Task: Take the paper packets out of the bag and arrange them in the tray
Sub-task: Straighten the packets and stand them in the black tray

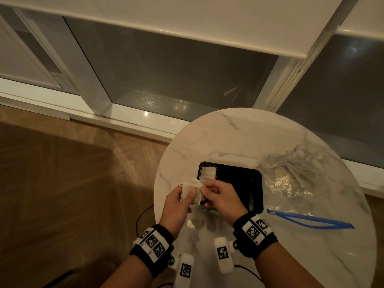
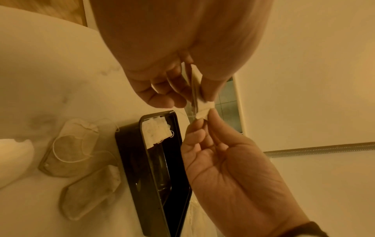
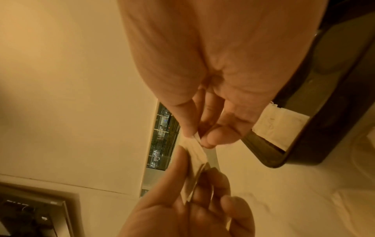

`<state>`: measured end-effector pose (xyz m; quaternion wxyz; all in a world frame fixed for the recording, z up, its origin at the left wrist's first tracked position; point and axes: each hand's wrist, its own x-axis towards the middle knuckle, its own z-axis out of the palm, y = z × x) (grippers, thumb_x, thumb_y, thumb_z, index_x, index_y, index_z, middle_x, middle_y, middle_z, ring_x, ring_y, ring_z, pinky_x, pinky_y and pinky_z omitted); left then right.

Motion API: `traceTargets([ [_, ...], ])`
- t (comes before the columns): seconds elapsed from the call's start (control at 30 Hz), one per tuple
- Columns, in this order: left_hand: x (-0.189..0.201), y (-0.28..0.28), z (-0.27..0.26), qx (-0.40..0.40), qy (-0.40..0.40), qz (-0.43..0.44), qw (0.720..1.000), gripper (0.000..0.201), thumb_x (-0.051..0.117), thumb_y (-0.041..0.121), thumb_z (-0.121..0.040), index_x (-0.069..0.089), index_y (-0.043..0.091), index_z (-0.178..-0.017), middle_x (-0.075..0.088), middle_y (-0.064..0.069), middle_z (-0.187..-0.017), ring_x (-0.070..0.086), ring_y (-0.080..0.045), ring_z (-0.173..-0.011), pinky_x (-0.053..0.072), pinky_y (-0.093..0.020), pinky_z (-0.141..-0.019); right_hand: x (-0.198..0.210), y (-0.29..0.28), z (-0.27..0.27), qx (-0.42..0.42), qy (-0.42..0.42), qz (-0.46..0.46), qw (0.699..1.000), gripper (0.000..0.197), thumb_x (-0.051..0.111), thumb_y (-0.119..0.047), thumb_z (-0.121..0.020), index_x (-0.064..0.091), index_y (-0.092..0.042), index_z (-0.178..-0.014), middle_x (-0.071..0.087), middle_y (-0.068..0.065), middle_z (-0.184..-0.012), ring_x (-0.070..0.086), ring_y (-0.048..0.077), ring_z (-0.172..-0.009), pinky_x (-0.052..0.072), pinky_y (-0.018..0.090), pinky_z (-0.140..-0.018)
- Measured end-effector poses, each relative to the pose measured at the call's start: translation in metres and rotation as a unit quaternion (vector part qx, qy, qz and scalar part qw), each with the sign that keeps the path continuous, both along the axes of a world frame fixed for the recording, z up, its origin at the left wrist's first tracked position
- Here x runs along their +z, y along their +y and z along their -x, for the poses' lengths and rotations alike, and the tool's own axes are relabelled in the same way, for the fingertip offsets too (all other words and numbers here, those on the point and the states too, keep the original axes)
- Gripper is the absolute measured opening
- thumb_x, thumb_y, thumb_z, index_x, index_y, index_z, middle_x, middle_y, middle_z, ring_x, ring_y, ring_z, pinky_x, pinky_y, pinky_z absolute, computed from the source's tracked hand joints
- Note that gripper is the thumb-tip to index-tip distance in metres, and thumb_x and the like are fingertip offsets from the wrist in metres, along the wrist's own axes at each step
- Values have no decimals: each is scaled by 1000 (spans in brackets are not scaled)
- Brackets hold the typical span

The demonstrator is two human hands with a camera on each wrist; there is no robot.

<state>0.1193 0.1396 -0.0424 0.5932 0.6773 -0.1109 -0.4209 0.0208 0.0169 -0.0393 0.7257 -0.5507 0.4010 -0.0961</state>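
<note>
Round marble table, white with grey veins, standing on a wood floor beside a window; near the middle, a black tray lying flat, a few white paper packets stacked in its far left corner; to the right of the tray, touching or just beside it, a clear crumpled plastic bag with a blue zip strip toward the near edge; on the marble in front of the tray's near side, two loose packets with thin strings, one partly over the other, seen from the left wrist.
</note>
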Motion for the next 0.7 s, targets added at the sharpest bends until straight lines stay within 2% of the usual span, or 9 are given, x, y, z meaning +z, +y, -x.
traceTargets([
  [0.17, -7, 3, 1, 7, 1, 1, 1000, 16, 65, 21, -97, 69, 19, -112, 76, -4, -99, 69, -19, -85, 55, -32, -69, -2, -3, 7, -2, 20, 22, 1000, 11, 69, -14, -91, 72, -11, -101, 73, 6, -80, 66, 16, -70, 54, 28, -64],
  [0.3, -13, 9, 0, 45, -7, -9, 999, 10, 65, 17, -97, 71, 17, -104, 75, -5, -97, 67, -17, -81, 57, -30, -68, 0, -11, 11, -24, 41, 48, 998, 9, 66, -11, -93, 70, -12, -101, 73, 4, -84, 67, 12, -69, 56, 25, -63],
  [0.47, -23, 18, -8, 76, 1, -35, 996, 11, 62, 22, -98, 71, 16, -103, 75, -5, -95, 68, -15, -79, 57, -28, -68, -13, -35, 16, -28, 113, 140, 983, 7, 62, -16, -96, 66, -15, -101, 70, 7, -89, 65, 14, -74, 56, 28, -64],
  [0.57, -29, 19, -7, 85, 36, -32, 995, 16, 59, 19, -101, 69, 9, -106, 73, -10, -101, 70, -23, -91, 61, -30, -72, -25, -47, 12, 18, 164, 168, 972, 6, 61, -17, -96, 65, -15, -100, 68, 7, -83, 63, 16, -72, 54, 29, -61],
  [0.63, -33, 18, -4, 84, 71, -28, 994, 18, 57, 18, -101, 67, 5, -108, 71, -18, -108, 69, -32, -100, 62, -36, -77, -32, -52, 7, 65, 194, 165, 965, 4, 61, -17, -96, 65, -15, -97, 65, 6, -80, 60, 15, -69, 52, 26, -59],
  [0.7, -36, 16, -2, 82, 91, -28, 992, 19, 57, 18, -102, 66, 3, -109, 69, -21, -111, 68, -37, -105, 62, -37, -78, -39, -54, 2, 105, 220, 157, 957, 4, 62, -16, -96, 64, -17, -92, 63, 5, -79, 59, 14, -68, 49, 24, -55],
])
